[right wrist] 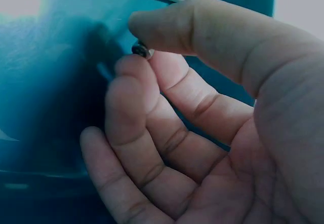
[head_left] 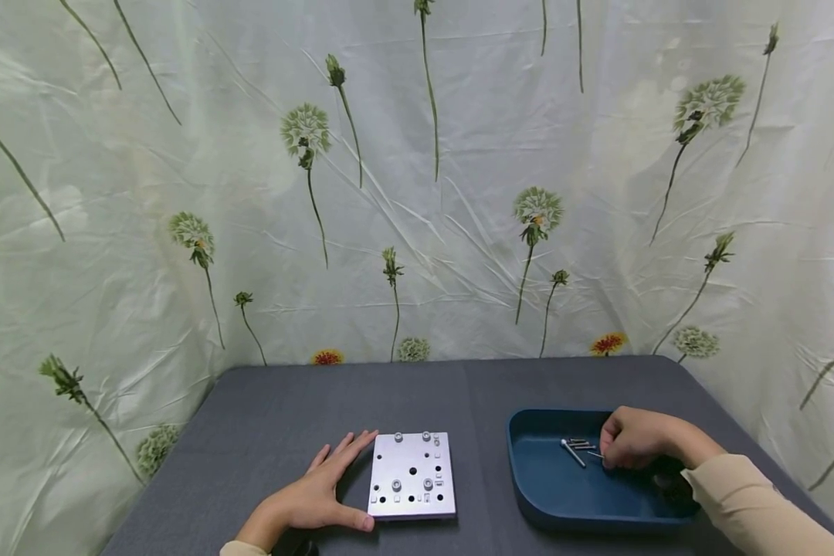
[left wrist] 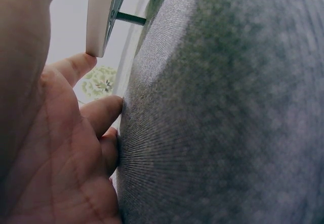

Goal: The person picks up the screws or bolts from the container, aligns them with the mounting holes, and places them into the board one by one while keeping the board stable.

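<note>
A square metal plate (head_left: 411,473) with holes and a few fitted screws lies on the grey table (head_left: 264,432). My left hand (head_left: 320,490) rests flat beside the plate's left edge, fingers straight, thumb against the plate's near corner; its fingers (left wrist: 101,112) press the cloth in the left wrist view. My right hand (head_left: 632,440) is inside the blue tray (head_left: 570,494), thumb and fingers pinching a small dark screw (right wrist: 142,49). Several long screws (head_left: 575,448) lie in the tray just left of that hand.
A floral curtain (head_left: 417,177) closes off the back and sides of the table. The tray stands at the right, close to the table's front edge. Bare grey cloth (left wrist: 228,107) lies around the plate.
</note>
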A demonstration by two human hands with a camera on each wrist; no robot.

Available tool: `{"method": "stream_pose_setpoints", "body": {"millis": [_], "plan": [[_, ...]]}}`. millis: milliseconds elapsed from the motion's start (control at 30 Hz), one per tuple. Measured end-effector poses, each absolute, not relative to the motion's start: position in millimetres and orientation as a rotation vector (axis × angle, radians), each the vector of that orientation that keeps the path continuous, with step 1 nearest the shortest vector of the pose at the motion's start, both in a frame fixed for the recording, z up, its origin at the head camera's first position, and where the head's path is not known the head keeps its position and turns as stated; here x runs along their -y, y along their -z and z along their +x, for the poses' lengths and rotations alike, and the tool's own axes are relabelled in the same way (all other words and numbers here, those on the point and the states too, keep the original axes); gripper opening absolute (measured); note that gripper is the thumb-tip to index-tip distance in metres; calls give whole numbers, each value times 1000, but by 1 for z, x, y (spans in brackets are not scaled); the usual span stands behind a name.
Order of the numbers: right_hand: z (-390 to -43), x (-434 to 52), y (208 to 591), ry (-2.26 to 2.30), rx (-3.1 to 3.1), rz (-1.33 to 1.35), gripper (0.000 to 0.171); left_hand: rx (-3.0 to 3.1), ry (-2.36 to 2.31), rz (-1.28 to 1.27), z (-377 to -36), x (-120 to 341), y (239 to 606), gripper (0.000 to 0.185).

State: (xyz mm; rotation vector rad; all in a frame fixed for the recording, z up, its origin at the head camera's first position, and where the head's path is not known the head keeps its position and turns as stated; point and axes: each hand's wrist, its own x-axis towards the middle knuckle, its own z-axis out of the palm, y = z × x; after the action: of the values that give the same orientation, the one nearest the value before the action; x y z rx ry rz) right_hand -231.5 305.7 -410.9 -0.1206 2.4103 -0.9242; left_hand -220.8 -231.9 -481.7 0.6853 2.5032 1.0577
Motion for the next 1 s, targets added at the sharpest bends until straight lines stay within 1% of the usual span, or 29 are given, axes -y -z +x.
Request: {"method": "stream_pose_setpoints", "body": {"millis": [300, 467, 1000], "plan": [[-234, -318, 399, 1034, -2384, -206, 9, -2512, -1066, 721, -220, 231, 481, 119], [-240, -321, 390, 1084, -2397, -279, 16, -2515, -1068, 707, -218, 231, 480, 119], [-252, -307, 378, 1159, -2399, -307, 23, -2523, -1041, 676, -220, 231, 482, 120]]}}
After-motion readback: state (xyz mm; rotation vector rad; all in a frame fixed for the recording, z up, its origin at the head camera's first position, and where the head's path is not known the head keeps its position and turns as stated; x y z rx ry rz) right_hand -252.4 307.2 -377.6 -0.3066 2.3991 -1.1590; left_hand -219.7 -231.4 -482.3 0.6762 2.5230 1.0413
